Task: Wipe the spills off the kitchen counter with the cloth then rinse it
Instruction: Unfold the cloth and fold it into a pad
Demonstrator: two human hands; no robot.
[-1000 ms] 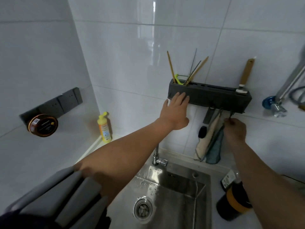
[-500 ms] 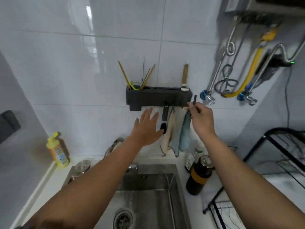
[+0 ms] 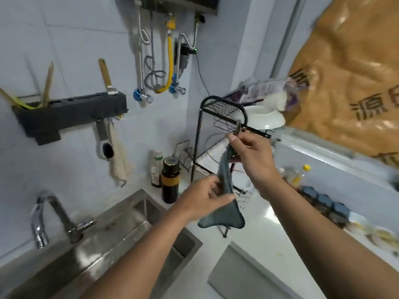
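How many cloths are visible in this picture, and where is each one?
2. The blue-grey cloth is held between the left hand and the right hand. A cream cloth hangs under the wall rack. Others may be hidden.

1. Two bare forearms are showing, entering from the near edge; neither is wearing a sleeve anywhere in view.
2. The bare left hand (image 3: 203, 198) is wearing no glove, ring or band that is showing, and its wrist is carrying no watch or bracelet.
3. The bare right hand (image 3: 251, 155) is likewise showing no glove, ring or wrist strap.
4. Short, plain fingernails are showing on the right thumb and on the left thumb, with no polish that can be made out.
5. Motion blur is softening both arms, so finer marks are not readable.
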